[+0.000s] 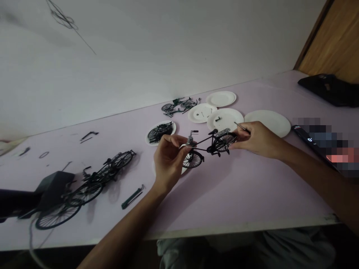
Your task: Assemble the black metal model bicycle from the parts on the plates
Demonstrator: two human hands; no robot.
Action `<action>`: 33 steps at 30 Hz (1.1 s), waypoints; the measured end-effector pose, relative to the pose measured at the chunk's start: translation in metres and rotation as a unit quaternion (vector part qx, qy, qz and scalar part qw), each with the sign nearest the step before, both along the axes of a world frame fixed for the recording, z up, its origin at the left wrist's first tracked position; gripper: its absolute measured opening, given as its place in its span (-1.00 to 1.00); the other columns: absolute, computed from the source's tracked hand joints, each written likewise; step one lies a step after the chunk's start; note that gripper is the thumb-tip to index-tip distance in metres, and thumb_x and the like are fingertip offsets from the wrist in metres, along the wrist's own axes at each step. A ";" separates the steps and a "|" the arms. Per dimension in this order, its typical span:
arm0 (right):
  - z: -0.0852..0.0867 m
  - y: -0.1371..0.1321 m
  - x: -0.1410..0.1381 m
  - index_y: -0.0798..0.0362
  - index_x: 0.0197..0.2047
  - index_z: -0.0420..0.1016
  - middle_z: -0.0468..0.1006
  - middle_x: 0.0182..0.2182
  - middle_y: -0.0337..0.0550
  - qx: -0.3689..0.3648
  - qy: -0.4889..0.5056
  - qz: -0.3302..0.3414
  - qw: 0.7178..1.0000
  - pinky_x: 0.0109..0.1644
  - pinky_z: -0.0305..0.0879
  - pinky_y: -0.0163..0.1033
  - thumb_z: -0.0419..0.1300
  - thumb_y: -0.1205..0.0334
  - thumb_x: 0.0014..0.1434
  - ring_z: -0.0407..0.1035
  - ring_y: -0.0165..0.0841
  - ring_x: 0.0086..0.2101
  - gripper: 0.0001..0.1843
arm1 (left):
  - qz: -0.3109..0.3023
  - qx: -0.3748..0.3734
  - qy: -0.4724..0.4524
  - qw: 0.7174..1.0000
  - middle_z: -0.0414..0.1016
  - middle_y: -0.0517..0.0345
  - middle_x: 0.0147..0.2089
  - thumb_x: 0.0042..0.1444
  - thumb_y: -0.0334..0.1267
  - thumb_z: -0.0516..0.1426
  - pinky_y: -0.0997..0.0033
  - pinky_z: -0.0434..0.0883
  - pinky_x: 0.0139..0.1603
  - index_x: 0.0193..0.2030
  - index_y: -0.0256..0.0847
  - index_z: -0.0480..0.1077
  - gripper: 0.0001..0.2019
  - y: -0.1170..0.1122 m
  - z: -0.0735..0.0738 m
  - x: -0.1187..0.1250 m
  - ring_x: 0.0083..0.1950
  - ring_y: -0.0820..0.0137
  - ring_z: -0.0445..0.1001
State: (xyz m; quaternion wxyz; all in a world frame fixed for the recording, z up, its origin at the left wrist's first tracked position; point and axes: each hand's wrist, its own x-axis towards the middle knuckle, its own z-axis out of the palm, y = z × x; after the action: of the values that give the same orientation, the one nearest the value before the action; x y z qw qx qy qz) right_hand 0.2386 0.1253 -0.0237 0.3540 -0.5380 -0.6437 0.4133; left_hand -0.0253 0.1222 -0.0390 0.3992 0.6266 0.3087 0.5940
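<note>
A black model bicycle (212,139) is held upright above the table between my two hands. My left hand (171,158) is closed on its front end, by the handlebar (193,132) and the grey part under it; the fingers partly cover the front wheel (193,159). At the rear wheel (224,142), my right hand (256,140) pinches the bicycle's back edge. A thin dark rod-like tool (241,127) sticks out between the right thumb and fingers; its kind is unclear.
Several white paper plates (267,118) stand behind, some with small parts. Another plate (147,139) carries dark bicycle parts. More model bicycles (105,168) stand at left beside a dark stand (53,190). A green pump-like piece (132,198) lies nearer. A phone (311,142) sits at right.
</note>
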 end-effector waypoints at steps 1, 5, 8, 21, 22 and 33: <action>-0.002 0.000 -0.001 -0.03 -0.53 -0.04 0.11 -0.57 -0.40 0.014 -0.019 0.007 1.000 -0.46 -0.07 -0.29 0.45 0.18 -0.11 0.11 -0.45 -0.50 -0.39 | 0.003 0.004 0.002 1.000 0.42 0.22 -0.24 0.07 -0.34 0.33 0.40 0.55 -0.12 -0.31 -0.19 0.20 -0.68 -0.001 0.000 0.001 -0.18 0.39 0.60; -0.007 0.001 -0.003 -0.04 -0.51 -0.10 0.01 -0.58 -0.42 0.048 -0.030 0.025 0.998 -0.48 -0.14 -0.29 0.41 0.17 -0.04 -0.04 -0.48 -0.54 -0.38 | 0.033 0.016 0.000 0.999 0.42 0.21 -0.23 0.07 -0.32 0.34 0.39 0.55 -0.10 -0.31 -0.17 0.19 -0.66 -0.002 0.001 0.002 -0.18 0.42 0.57; -0.006 -0.001 -0.004 -0.04 -0.50 -0.12 0.05 -0.57 -0.40 0.042 -0.015 0.013 0.999 -0.48 -0.09 -0.30 0.40 0.16 -0.03 0.05 -0.47 -0.53 -0.38 | 0.053 0.022 0.000 0.998 0.42 0.20 -0.22 0.06 -0.31 0.35 0.42 0.54 -0.11 -0.30 -0.17 0.20 -0.66 -0.003 0.000 0.002 -0.18 0.44 0.55; 0.008 -0.009 -0.010 -0.05 -0.47 -0.07 0.18 -0.54 -0.36 -0.012 -0.041 0.004 0.999 -0.49 0.02 -0.29 0.35 0.19 0.02 0.25 -0.43 -0.53 -0.46 | 0.019 -0.033 0.008 0.999 0.40 0.21 -0.16 0.11 -0.28 0.30 0.38 0.58 -0.18 -0.19 -0.14 0.17 -0.67 -0.001 0.004 0.001 -0.21 0.44 0.56; 0.007 -0.009 -0.010 -0.05 -0.47 -0.07 0.17 -0.55 -0.37 -0.008 -0.045 0.002 0.999 -0.50 0.02 -0.30 0.35 0.20 0.01 0.25 -0.43 -0.53 -0.46 | 0.022 -0.027 0.031 0.999 0.40 0.21 -0.16 0.12 -0.28 0.29 0.41 0.56 -0.21 -0.18 -0.14 0.17 -0.67 -0.001 0.004 0.000 -0.21 0.44 0.55; 0.004 -0.007 -0.009 -0.04 -0.46 0.00 0.21 -0.48 -0.35 -0.063 0.013 -0.015 0.998 -0.38 0.37 -0.24 0.33 0.27 0.01 0.48 -0.30 -0.39 -0.54 | 0.091 0.359 0.416 0.830 0.50 -0.01 -0.06 0.16 -0.24 0.27 0.19 0.35 -0.10 -0.07 -0.16 0.33 -0.75 -0.009 0.002 0.005 -0.05 0.16 0.46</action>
State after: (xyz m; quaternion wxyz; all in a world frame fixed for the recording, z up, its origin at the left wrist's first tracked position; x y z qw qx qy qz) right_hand 0.2294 0.1187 -0.0194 0.3338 -0.5635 -0.6038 0.4544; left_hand -0.0205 0.1128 -0.0370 -0.0762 0.8825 0.2660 0.3802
